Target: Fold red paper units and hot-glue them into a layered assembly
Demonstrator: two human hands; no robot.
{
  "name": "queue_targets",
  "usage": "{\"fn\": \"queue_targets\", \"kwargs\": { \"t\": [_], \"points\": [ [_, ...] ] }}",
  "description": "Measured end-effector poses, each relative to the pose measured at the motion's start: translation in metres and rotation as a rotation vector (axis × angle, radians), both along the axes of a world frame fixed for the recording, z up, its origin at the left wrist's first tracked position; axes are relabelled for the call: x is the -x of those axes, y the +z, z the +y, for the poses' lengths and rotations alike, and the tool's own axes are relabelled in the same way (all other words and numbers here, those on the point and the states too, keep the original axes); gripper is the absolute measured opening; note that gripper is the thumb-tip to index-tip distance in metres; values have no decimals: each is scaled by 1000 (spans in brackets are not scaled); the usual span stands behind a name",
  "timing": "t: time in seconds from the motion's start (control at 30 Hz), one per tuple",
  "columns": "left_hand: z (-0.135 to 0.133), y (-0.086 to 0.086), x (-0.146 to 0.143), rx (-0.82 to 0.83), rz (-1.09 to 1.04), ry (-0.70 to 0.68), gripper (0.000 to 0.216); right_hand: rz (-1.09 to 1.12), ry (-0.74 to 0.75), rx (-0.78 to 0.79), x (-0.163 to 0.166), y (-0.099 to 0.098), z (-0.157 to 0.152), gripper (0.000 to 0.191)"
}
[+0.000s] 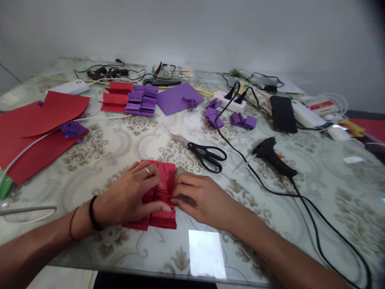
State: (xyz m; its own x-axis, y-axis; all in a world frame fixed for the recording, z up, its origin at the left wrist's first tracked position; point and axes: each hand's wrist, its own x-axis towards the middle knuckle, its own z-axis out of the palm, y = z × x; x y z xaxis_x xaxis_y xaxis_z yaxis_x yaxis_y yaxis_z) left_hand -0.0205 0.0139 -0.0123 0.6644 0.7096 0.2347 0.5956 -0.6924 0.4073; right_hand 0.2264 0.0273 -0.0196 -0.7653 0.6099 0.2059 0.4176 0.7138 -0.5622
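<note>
A pleated piece of red paper (165, 173) lies near the table's front edge. My left hand (129, 196) lies over its left side, a ring on one finger, thumb and fingers pressing the folds. My right hand (201, 198) meets it from the right, fingertips pinching a crease in the middle of the red paper. Both hands are closed on the paper, which stays flat on the glass table top (126, 140).
Black scissors (207, 154) lie just behind my hands. A black glue gun (272, 156) with its cable is to the right. Red paper sheets (33, 128) are at the left; folded purple and red pieces (141, 100), a phone (282, 113) and a power strip (228, 100) sit farther back.
</note>
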Motion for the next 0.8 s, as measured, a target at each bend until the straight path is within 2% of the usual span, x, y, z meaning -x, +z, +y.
{"fn": "queue_targets", "kwargs": {
  "t": [0.13,0.27,0.33,0.57,0.67,0.8],
  "points": [
    [1,6,0,45,-18,88,19,-25,-22,12,0,2,-1,9],
    [7,9,8,53,-6,312,33,-42,-115,74,-1,5,0,14],
    [11,12,14,100,0,369,41,-77,-185,106,-1,7,0,15],
    [14,14,22,296,-66,333,75,-264,-234,126,8,11,-6,33],
    [13,11,20,341,-192,332,62,-264,-262,132,11,13,-8,38],
    [13,9,17,543,-412,316,45,-166,-295,258,9,17,-8,32]
  ]
}}
